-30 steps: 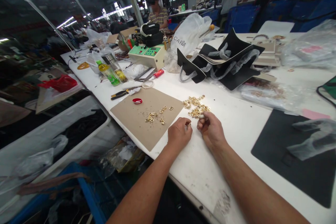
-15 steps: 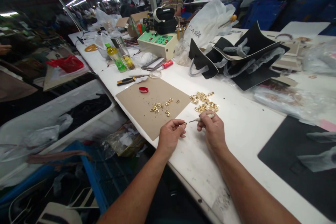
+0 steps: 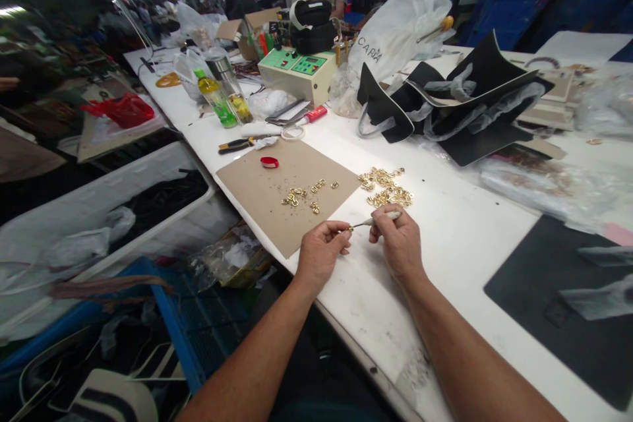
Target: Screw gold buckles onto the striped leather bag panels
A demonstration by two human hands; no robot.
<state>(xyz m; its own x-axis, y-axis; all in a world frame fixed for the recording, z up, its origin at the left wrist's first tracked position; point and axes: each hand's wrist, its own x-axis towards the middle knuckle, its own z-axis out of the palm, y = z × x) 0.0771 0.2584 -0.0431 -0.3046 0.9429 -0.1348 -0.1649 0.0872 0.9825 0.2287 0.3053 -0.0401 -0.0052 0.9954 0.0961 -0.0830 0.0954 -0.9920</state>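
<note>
Between the thumb and fingers of my left hand (image 3: 321, 252) is pinched a small gold metal fitting (image 3: 351, 229), partly covered by the fingertips. My right hand (image 3: 397, 241) is closed around the pale handle of a thin-tipped tool, perhaps a small screwdriver (image 3: 368, 221). Its metal tip reaches left and meets the fitting. Beyond my hands, a pile of gold fittings (image 3: 388, 196) lies on the white table. Several more gold fittings (image 3: 295, 196) rest on a brown board (image 3: 252, 198) among dark specks, with a red ring-shaped piece (image 3: 270, 162) near the board's far side.
Pliers (image 3: 236, 145), bottles (image 3: 216, 100) and a control box (image 3: 299, 74) stand farther back on the white table (image 3: 455, 237). Black panels (image 3: 475, 105) are heaped at right; a flat black sheet (image 3: 558, 303) lies nearer. Left below are a white bin (image 3: 198, 204) and blue crate (image 3: 173, 330).
My right hand has brought the tool leftward, so its tip now meets the fitting instead of standing apart. My left hand keeps its pinch. The camera view has shifted slightly.
</note>
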